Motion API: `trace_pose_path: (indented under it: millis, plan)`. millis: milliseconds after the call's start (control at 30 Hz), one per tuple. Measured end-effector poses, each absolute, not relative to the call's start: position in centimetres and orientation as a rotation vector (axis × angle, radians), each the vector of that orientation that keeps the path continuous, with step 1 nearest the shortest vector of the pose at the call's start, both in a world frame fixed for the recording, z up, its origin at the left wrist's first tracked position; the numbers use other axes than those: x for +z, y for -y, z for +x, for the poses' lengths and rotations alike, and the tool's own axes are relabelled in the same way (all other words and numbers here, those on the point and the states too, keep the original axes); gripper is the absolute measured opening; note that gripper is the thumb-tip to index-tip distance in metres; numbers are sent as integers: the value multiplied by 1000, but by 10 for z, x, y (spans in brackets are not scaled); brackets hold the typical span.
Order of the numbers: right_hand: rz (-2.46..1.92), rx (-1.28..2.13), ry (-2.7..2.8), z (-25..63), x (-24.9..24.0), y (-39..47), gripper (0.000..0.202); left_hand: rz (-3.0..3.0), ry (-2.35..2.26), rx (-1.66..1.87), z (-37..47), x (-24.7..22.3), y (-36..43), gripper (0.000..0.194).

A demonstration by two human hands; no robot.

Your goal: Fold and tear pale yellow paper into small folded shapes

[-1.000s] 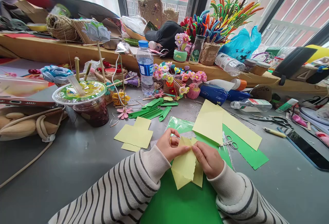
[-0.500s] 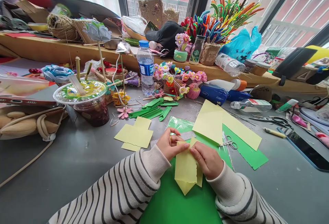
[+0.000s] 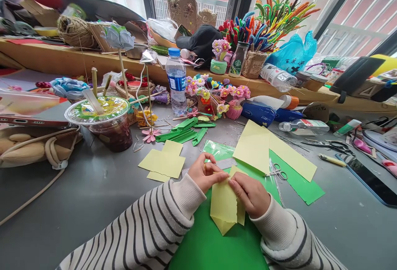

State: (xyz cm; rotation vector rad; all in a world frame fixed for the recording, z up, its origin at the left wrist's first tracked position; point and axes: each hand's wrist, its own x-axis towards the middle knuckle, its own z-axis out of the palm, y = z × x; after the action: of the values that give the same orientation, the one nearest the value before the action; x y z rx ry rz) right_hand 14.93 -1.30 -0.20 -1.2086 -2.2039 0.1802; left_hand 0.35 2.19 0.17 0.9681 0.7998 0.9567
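Observation:
Both hands pinch the top end of a folded piece of yellow paper, which hangs over green sheets. The paper's lower end is folded to a point, and its edge looks torn. My left hand grips its upper left corner between thumb and fingers, a ring on one finger. Closed around the upper right part is my right hand, thumb on top. A strip of grey paper shows just behind the fingers. Left of them lie small yellow paper pieces; larger yellow sheets lie to the right.
Small scissors lie right of my right hand, a phone farther right. A lidded drink cup, folded green strips, a water bottle and craft flowers stand behind. Large scissors lie at the right.
Both hands keep their pinch on the yellow paper, with only a slight shift at the fingertips. The surrounding things stay where they were.

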Motion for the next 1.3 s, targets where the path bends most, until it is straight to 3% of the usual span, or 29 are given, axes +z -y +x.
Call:
trace_pose_path:
  millis: [433,1300]
  plan:
    - [-1193,179,2200,150,-2,12,34,1025,-816,909,3,2,-23,43]
    - [-1330,654,1955,151,3,15,21,1061,-797,920,5,-3,-24,43]
